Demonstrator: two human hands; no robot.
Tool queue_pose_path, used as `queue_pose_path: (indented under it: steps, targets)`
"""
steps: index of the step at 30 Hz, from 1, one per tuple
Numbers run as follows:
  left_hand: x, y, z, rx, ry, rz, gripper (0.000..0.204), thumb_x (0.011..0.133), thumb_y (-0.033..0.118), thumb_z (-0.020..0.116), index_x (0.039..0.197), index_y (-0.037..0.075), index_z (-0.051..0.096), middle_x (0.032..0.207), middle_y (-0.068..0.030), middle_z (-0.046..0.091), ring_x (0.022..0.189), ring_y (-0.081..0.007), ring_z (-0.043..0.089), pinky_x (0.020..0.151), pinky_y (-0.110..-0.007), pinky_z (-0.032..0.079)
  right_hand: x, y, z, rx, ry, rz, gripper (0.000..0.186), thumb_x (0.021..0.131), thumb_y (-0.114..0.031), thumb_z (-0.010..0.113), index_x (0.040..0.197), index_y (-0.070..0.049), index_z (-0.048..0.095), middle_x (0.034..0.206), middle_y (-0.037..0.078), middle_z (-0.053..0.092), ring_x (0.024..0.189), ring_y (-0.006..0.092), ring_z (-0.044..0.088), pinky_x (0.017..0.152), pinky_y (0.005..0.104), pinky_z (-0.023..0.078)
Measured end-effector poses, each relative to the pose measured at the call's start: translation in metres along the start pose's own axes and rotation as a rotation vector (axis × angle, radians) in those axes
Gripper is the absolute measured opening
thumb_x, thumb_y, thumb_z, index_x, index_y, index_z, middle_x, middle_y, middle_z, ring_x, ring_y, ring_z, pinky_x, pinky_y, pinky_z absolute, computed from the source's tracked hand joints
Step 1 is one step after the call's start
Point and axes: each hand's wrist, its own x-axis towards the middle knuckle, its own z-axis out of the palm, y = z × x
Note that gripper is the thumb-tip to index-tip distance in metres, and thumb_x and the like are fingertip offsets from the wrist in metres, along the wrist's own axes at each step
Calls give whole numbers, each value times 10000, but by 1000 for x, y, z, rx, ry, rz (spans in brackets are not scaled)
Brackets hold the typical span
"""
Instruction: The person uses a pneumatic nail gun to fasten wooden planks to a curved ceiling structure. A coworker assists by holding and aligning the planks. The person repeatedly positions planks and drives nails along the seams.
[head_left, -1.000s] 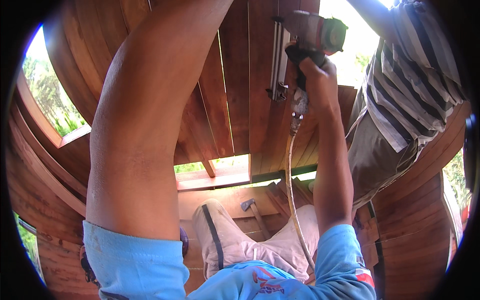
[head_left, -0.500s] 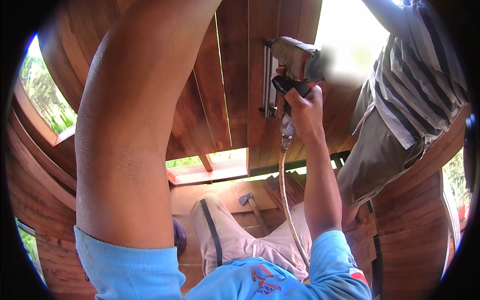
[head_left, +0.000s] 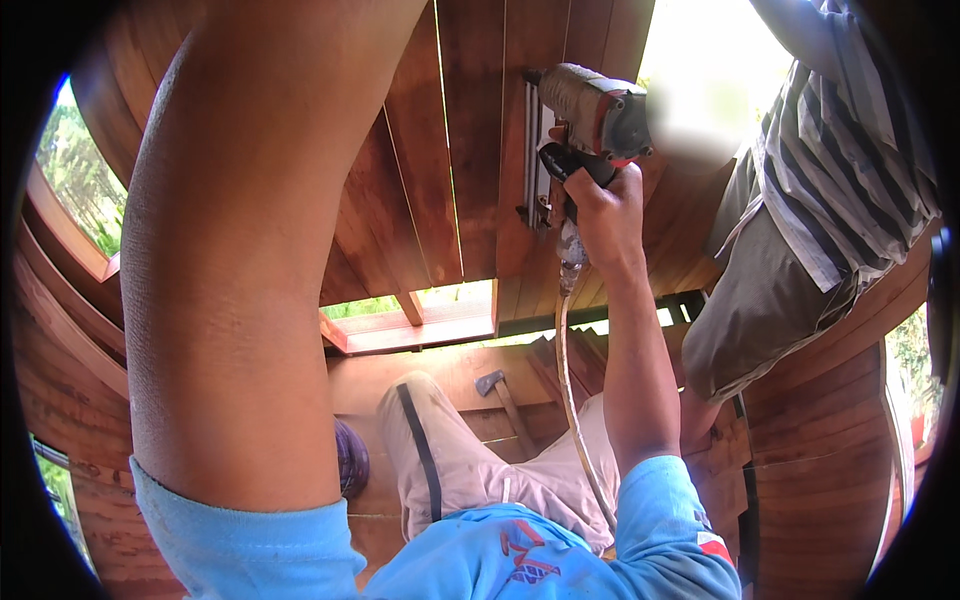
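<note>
My right hand point(head_left: 607, 213) is wrapped round the black grip of a pneumatic nail gun point(head_left: 598, 112), holding it up against the reddish wooden boards point(head_left: 472, 110). A pale air hose point(head_left: 566, 360) runs from the base of the grip down to my lap. My left arm point(head_left: 235, 250) reaches up and leaves the top of the picture, so the left hand is out of sight. Narrow gaps of light show between some of the boards.
At the right stands another person in a striped shirt point(head_left: 835, 170), close to the nail gun. An axe point(head_left: 505, 405) lies by my knees on the wooden floor point(head_left: 375, 525). Beyond them is a window opening with a wooden frame point(head_left: 415, 330). Planks point(head_left: 822, 440) line the right side.
My left arm has shifted slightly left in the picture. The nail gun has tilted a little in my right hand and sits slightly higher, still by the boards.
</note>
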Motion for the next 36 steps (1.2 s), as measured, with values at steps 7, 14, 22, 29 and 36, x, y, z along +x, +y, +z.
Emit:
queue_pose_path:
  steps: [7, 14, 22, 29, 36]
  targets:
    - [-5, -1, 4, -8, 7, -3, 542, 903, 188, 593, 1437, 112, 547, 1063, -250, 728, 974, -413, 718, 829, -542, 574, 0, -3, 2, -28, 8, 41, 390, 863, -55, 533, 1218, 42, 665, 703, 59, 626, 543, 129, 576, 516, 295, 466]
    - [-9, -4, 8, -17, 20, -11, 548, 907, 189, 589, 1448, 115, 539, 1054, -253, 728, 964, -415, 720, 822, -545, 574, 0, 1, 9, -14, 75, 4, 293, 856, -68, 600, 1116, 36, 689, 690, 27, 620, 540, 109, 561, 517, 292, 443]
    - [-10, -6, 13, -38, 36, -18, 554, 913, 190, 584, 1460, 119, 530, 1043, -256, 729, 952, -417, 721, 813, -549, 574, -3, 4, 20, -77, 139, -9, 183, 866, -142, 722, 743, -16, 671, 572, -8, 565, 499, 82, 498, 491, 302, 391]
    - [-11, 0, 9, -47, 44, -25, 560, 918, 192, 579, 1471, 123, 521, 1033, -258, 729, 942, -419, 723, 806, -552, 574, 3, -4, 7, -48, 42, 28, 114, 861, -110, 655, 803, -15, 682, 598, 5, 583, 518, 91, 532, 500, 300, 402]
    - [-13, 0, 1, -45, 50, -24, 566, 923, 193, 574, 1482, 126, 513, 1024, -261, 730, 932, -421, 725, 799, -555, 574, -47, -2, 7, 312, 11, 136, 234, 890, -70, 612, 1110, -10, 665, 752, 24, 629, 550, 101, 562, 495, 275, 434]
